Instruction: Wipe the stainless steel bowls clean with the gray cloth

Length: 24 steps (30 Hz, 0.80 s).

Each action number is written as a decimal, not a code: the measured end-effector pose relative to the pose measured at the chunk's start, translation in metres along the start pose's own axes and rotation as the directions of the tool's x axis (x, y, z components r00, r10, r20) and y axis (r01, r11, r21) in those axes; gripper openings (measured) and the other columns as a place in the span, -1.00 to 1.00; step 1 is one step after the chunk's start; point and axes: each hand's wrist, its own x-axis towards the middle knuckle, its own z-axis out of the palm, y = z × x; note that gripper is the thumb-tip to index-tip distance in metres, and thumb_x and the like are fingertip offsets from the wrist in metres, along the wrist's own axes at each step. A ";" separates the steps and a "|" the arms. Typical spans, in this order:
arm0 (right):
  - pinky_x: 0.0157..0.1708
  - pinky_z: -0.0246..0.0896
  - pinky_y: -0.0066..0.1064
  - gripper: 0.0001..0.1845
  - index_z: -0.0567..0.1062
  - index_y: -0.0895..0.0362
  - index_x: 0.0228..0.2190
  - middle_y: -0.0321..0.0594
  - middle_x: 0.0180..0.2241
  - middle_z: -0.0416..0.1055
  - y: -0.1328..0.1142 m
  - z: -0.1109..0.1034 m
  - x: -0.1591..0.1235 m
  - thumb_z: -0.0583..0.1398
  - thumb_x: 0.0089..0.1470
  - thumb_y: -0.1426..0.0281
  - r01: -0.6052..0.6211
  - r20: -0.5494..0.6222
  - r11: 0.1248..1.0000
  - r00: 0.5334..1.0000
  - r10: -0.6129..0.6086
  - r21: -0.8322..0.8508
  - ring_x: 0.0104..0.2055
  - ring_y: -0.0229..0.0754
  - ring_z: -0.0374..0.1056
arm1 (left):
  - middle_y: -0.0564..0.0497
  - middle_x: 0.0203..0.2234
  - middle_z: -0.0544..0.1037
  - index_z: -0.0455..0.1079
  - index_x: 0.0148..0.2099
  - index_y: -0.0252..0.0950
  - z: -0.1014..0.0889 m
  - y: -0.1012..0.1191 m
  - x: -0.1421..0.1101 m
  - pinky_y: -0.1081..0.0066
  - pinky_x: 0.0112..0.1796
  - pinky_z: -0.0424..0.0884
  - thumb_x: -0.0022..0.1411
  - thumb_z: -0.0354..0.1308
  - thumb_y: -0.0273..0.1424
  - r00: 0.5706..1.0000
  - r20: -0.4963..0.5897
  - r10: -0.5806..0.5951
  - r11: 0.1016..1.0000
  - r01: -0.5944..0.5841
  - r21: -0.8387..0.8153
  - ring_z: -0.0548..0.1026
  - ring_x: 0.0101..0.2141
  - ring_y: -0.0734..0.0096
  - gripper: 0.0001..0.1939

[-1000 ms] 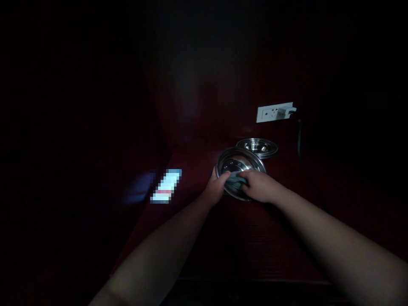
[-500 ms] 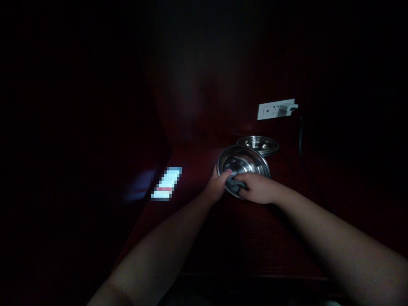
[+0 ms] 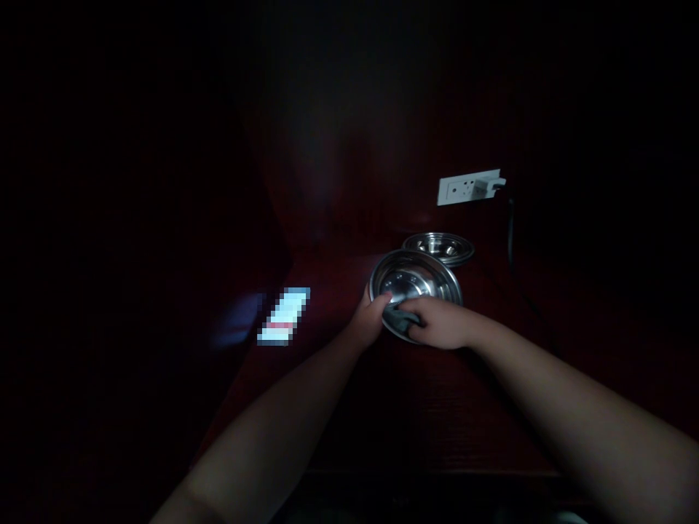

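Observation:
A shiny metal bowl [image 3: 431, 275] is tilted toward me above the dark red table. Its left rim is gripped by my left hand [image 3: 370, 318], thumb inside and fingers hidden behind the wall. My right hand [image 3: 441, 322] is closed on a dark grey-green cloth [image 3: 401, 320] and presses it against the inner side of the bowl nearest me. Just behind the bowl lies a round metal dish [image 3: 456, 251], partly covered by it from this angle.
A lit, blurred-out phone screen [image 3: 284, 316] lies on the table [image 3: 437, 415] to the left. On the back wall is a white socket plate [image 3: 456, 189] with a plug in it, its dark cable [image 3: 511, 233] hanging down. The surroundings are very dark.
The view has shifted very slightly. Both hands keep their hold on the bowl and the cloth, with almost no visible movement.

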 end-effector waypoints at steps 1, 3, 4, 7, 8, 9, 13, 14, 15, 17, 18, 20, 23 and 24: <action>-0.38 0.13 -0.45 -0.79 0.44 0.14 -0.37 -0.26 -0.43 0.43 -0.001 0.001 0.000 0.07 -0.11 0.48 0.025 -0.001 0.999 1.000 -0.025 0.033 -0.42 -0.26 0.30 | -0.10 -0.08 0.45 0.24 0.06 -0.33 0.000 0.000 0.000 0.28 -0.02 0.22 0.05 0.09 -0.42 1.000 0.000 0.004 1.000 -0.004 -0.004 0.39 -0.09 0.24 -0.52; -0.38 0.13 -0.46 -0.79 0.43 0.15 -0.38 -0.27 -0.44 0.43 -0.002 0.001 0.000 0.07 -0.12 0.49 0.042 0.002 0.996 0.999 -0.042 0.074 -0.42 -0.26 0.30 | -0.10 -0.07 0.45 0.24 0.07 -0.33 0.001 0.000 0.000 0.28 -0.01 0.22 0.05 0.08 -0.41 1.000 -0.005 0.003 1.000 -0.003 -0.001 0.39 -0.09 0.23 -0.52; -0.39 0.12 -0.47 -0.80 0.43 0.15 -0.39 -0.27 -0.44 0.43 -0.003 0.001 0.000 0.07 -0.13 0.49 0.034 0.006 0.996 0.999 -0.035 0.077 -0.43 -0.27 0.29 | -0.10 -0.06 0.45 0.24 0.07 -0.32 0.001 0.001 0.000 0.28 -0.01 0.21 0.05 0.08 -0.41 1.000 -0.008 0.001 1.000 -0.001 0.004 0.39 -0.08 0.22 -0.52; -0.43 0.10 -0.47 -0.83 0.43 0.16 -0.42 -0.27 -0.48 0.42 -0.004 0.000 0.000 0.07 -0.12 0.47 -0.027 0.017 0.999 1.000 0.027 0.040 -0.47 -0.28 0.27 | -0.08 -0.03 0.43 0.25 0.08 -0.30 0.003 0.003 -0.001 0.30 0.01 0.20 0.05 0.07 -0.44 1.000 -0.011 0.006 1.000 -0.006 0.013 0.37 -0.04 0.22 -0.51; -0.44 0.10 -0.47 -0.83 0.44 0.15 -0.43 -0.27 -0.48 0.42 -0.005 -0.001 -0.001 0.07 -0.12 0.46 -0.054 0.023 0.998 0.998 0.054 0.024 -0.48 -0.28 0.27 | -0.08 -0.03 0.44 0.25 0.08 -0.30 0.003 0.004 -0.002 0.30 0.01 0.20 0.05 0.07 -0.44 1.000 -0.010 0.005 1.000 -0.005 0.015 0.37 -0.04 0.22 -0.51; -0.45 0.10 -0.47 -0.83 0.44 0.15 -0.43 -0.26 -0.49 0.43 -0.005 -0.002 -0.001 0.07 -0.11 0.45 -0.082 0.032 0.997 0.996 0.082 0.007 -0.49 -0.28 0.27 | -0.08 -0.04 0.44 0.26 0.08 -0.30 0.004 0.005 -0.002 0.31 0.00 0.20 0.05 0.07 -0.44 1.000 -0.011 0.002 1.000 -0.002 0.017 0.37 -0.04 0.22 -0.52; -0.47 0.09 -0.46 -0.82 0.46 0.15 -0.43 -0.22 -0.48 0.45 -0.003 -0.005 -0.001 0.08 -0.10 0.42 -0.182 0.055 0.980 0.981 0.187 -0.081 -0.49 -0.25 0.28 | -0.10 -0.03 0.44 0.24 0.09 -0.30 0.004 0.006 -0.003 0.31 -0.01 0.22 0.07 0.06 -0.43 1.000 -0.014 -0.023 0.999 0.023 0.040 0.38 -0.04 0.22 -0.51; -0.47 0.09 -0.45 -0.82 0.47 0.15 -0.42 -0.20 -0.47 0.45 -0.002 -0.005 -0.001 0.09 -0.10 0.41 -0.199 0.052 0.974 0.977 0.205 -0.103 -0.49 -0.25 0.28 | -0.10 -0.03 0.43 0.23 0.10 -0.30 0.003 0.006 -0.003 0.31 -0.01 0.22 0.07 0.06 -0.43 1.000 -0.012 -0.028 0.999 0.029 0.045 0.37 -0.04 0.22 -0.51; -0.47 0.09 -0.45 -0.81 0.47 0.15 -0.42 -0.19 -0.46 0.45 -0.002 -0.005 -0.001 0.09 -0.10 0.40 -0.212 0.048 0.970 0.975 0.219 -0.120 -0.48 -0.24 0.28 | -0.10 -0.02 0.43 0.22 0.11 -0.30 0.003 0.006 -0.003 0.31 -0.01 0.23 0.08 0.06 -0.42 0.999 -0.012 -0.032 0.998 0.033 0.049 0.38 -0.04 0.22 -0.50; -0.47 0.08 -0.45 -0.81 0.48 0.15 -0.43 -0.18 -0.46 0.45 -0.001 -0.006 -0.001 0.09 -0.10 0.39 -0.225 0.047 0.965 0.971 0.233 -0.133 -0.49 -0.24 0.28 | -0.11 -0.02 0.43 0.22 0.11 -0.31 0.002 0.005 -0.003 0.32 -0.01 0.23 0.08 0.06 -0.41 0.999 -0.015 -0.038 0.998 0.038 0.053 0.38 -0.04 0.22 -0.50; -0.47 0.08 -0.45 -0.82 0.48 0.15 -0.44 -0.19 -0.47 0.45 -0.001 -0.006 -0.001 0.09 -0.10 0.39 -0.223 0.053 0.966 0.971 0.231 -0.129 -0.49 -0.24 0.28 | -0.11 -0.03 0.44 0.22 0.10 -0.31 0.002 0.005 -0.003 0.31 -0.02 0.23 0.08 0.06 -0.41 0.999 -0.016 -0.039 0.998 0.040 0.050 0.39 -0.05 0.23 -0.50; -0.48 0.07 -0.45 -0.82 0.47 0.15 -0.44 -0.21 -0.48 0.45 -0.002 -0.005 -0.001 0.08 -0.10 0.40 -0.195 0.072 0.976 0.977 0.202 -0.099 -0.50 -0.25 0.27 | -0.11 -0.06 0.46 0.23 0.09 -0.33 0.002 0.004 -0.002 0.31 -0.03 0.24 0.08 0.05 -0.40 0.999 -0.014 -0.043 0.998 0.044 0.043 0.40 -0.09 0.24 -0.52; -0.47 0.08 -0.47 -0.83 0.46 0.14 -0.44 -0.24 -0.48 0.44 -0.004 -0.004 -0.002 0.07 -0.11 0.42 -0.123 0.091 0.992 0.988 0.126 -0.032 -0.49 -0.27 0.27 | -0.11 -0.11 0.48 0.27 0.05 -0.34 0.002 0.004 -0.001 0.31 -0.05 0.26 0.10 0.03 -0.40 0.999 -0.023 -0.044 0.999 0.045 0.029 0.42 -0.13 0.26 -0.57; -0.46 0.08 -0.47 -0.83 0.45 0.14 -0.44 -0.25 -0.48 0.44 -0.005 -0.004 -0.002 0.07 -0.11 0.43 -0.102 0.086 0.995 0.991 0.103 -0.012 -0.49 -0.27 0.26 | -0.10 -0.12 0.48 0.28 0.04 -0.34 0.002 0.003 -0.001 0.31 -0.05 0.26 0.10 0.02 -0.39 0.999 -0.031 -0.044 0.999 0.044 0.026 0.42 -0.13 0.26 -0.58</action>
